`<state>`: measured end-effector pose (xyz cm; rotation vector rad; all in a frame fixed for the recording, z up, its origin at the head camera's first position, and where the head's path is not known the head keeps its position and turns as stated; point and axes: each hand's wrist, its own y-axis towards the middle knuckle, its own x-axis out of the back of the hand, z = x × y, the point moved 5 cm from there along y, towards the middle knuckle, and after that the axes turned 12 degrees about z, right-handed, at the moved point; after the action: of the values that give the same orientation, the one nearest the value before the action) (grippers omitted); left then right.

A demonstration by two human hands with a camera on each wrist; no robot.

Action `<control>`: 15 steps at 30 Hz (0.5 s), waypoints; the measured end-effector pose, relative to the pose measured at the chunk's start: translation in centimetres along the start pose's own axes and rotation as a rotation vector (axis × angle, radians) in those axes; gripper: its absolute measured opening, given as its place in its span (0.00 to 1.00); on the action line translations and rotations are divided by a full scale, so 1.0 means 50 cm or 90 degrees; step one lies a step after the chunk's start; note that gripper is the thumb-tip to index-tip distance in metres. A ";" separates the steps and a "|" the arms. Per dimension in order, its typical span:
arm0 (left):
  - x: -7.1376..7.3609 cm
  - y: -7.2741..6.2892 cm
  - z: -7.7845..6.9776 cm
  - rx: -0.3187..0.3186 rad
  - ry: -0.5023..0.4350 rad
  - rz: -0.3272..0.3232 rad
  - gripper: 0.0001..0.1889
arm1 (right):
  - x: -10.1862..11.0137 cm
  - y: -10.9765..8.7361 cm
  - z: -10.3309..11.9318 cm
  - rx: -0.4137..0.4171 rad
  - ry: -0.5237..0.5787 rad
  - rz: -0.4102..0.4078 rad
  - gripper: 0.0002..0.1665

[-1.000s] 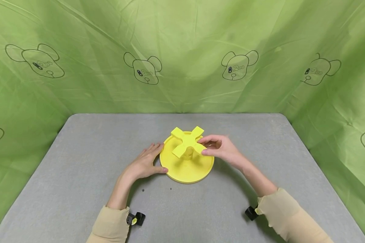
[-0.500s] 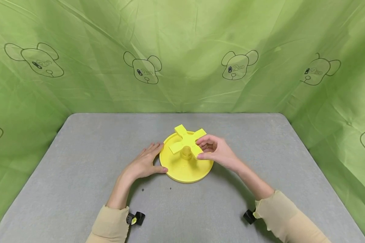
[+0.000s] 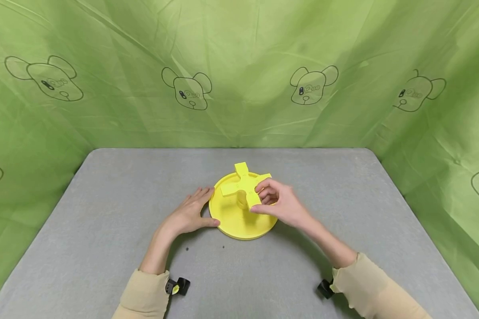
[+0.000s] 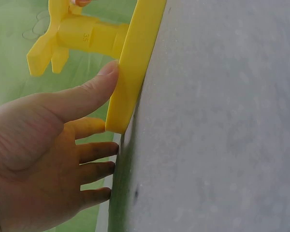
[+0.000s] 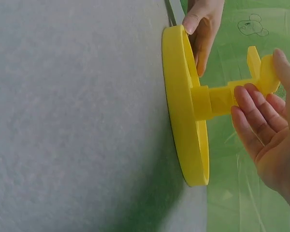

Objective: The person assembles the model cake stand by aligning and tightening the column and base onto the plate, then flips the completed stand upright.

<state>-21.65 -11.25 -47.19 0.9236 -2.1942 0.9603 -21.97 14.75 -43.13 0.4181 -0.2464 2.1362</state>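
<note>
A yellow round base (image 3: 227, 223) with a raised rim lies flat on the grey table. From its middle rises a yellow stem (image 4: 82, 35), topped by a yellow four-armed cross handle (image 3: 246, 182). My right hand (image 3: 284, 203) pinches one arm of the handle between thumb and fingers; in the right wrist view, other fingers lie along the stem (image 5: 220, 100). On the base's left side, my left hand (image 3: 186, 216) touches the rim with its thumb and index finger. The left wrist view shows its fingers extended, the other fingertips at the table.
Two small dark specks, one of them a speck (image 3: 187, 249) near the left wrist, lie on the grey table (image 3: 239, 288). Green fabric (image 3: 239, 124) with drawn bear heads hangs behind and at both sides. A black camera (image 3: 183, 285) sits at the left wrist.
The cross handle has turned clockwise as seen from above, its gripped arm swinging nearer to me. My right hand has moved left and slightly toward me with it. My left hand stays on the rim.
</note>
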 end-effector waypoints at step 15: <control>0.000 -0.001 0.002 0.006 -0.004 0.002 0.53 | 0.117 0.004 -0.005 0.032 -0.055 -0.169 0.17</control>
<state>-21.64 -11.34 -47.23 0.9292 -2.1993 0.9723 -25.26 19.15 -41.13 0.5422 -0.1753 1.8705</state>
